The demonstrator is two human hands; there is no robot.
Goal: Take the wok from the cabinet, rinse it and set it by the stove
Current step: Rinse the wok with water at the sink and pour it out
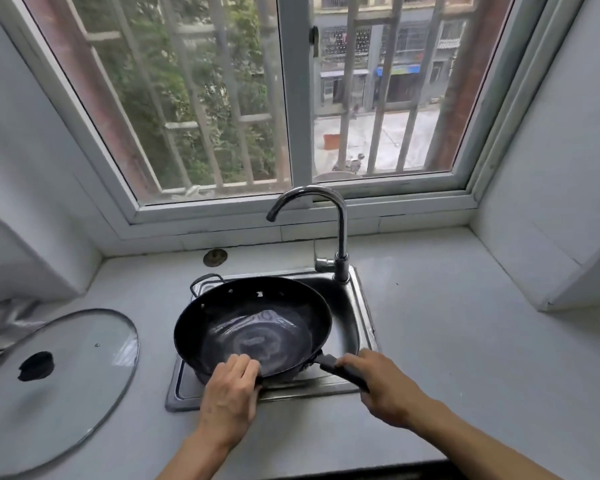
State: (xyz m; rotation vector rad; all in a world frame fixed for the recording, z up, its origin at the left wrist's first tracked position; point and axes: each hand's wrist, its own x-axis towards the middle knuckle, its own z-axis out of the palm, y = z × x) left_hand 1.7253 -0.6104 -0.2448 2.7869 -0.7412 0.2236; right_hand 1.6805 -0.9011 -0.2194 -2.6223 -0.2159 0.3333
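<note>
A black wok (253, 327) rests in the small steel sink (359, 306), its inside wet and streaked, its loop handle pointing to the back left. My left hand (231, 396) grips the wok's near rim, fingers curled over the edge. My right hand (381, 386) is closed around the wok's long black handle at the front right. The chrome faucet (340, 230) arches over the sink from the back right; no water runs from its spout.
A glass lid (56, 382) with a black knob lies flat on the grey counter to the left. A barred window (291, 98) fills the wall behind the sink. White walls close in on both sides. A round cap (215, 257) sits behind the sink.
</note>
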